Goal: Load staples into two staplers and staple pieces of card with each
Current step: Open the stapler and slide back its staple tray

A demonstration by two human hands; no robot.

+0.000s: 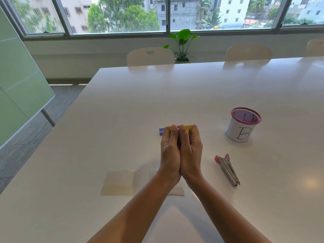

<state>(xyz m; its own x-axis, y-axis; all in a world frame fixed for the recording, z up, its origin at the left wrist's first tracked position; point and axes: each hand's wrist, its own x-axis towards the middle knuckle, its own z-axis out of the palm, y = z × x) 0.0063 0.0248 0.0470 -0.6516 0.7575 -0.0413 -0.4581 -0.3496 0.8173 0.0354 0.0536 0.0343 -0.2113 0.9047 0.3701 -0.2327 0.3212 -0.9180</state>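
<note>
My left hand (170, 148) and my right hand (190, 148) are pressed together above the table, both closed around a yellow stapler (187, 128). Only its yellow edges show past my fingertips. A small blue staple box (161, 131) lies on the table just behind my left fingers. A pink and metal stapler (228, 170) lies open flat on the table to the right of my hands. Pale pieces of card (119, 183) lie below my wrists, partly hidden by my forearms.
A pink mesh pen cup (242, 124) with a white label marked "B" stands at the right. The white table (192, 93) stretches far back to white chairs (150, 56) and a potted plant (183, 42) by the windows. A glass board (21, 81) stands at the left.
</note>
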